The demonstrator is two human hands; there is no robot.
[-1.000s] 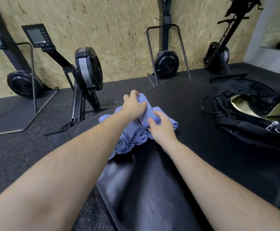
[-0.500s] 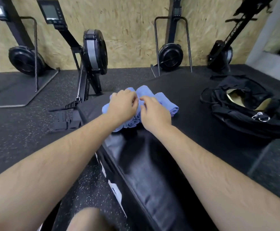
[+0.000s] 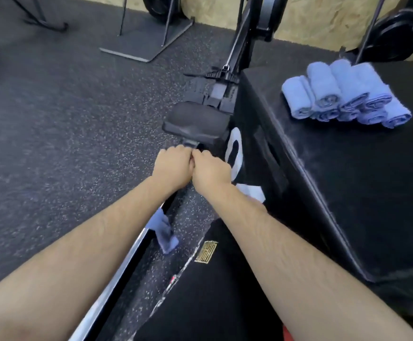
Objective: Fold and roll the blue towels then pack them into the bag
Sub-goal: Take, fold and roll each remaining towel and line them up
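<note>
Left hand [image 3: 174,166] and right hand [image 3: 211,172] are knuckles-up and pressed together just in front of the rower seat [image 3: 193,124], fingers curled under. Whether they're gripping anything can't be told, since the palms are hidden. A piece of blue cloth [image 3: 164,232] shows below the left forearm, beside the rail [image 3: 117,274]. It's probably a loose towel, but whether it hangs from the hands or lies on the rail is unclear. Risks: if it's only half-gripped, it could slip onto the floor [image 3: 53,119], or snag on the rail or seat when lifted, and the fold would then start skewed. The rolled blue towels [image 3: 345,94] sit stacked in two layers on the black box [image 3: 348,193], well apart from the hands and near its left edge. The upper rolls only rest on the lower ones, so a bump to the box or a careless grab could topple or unroll them. The bag is not in view, so packing means a carry, and loose rolls may open on the way
</note>
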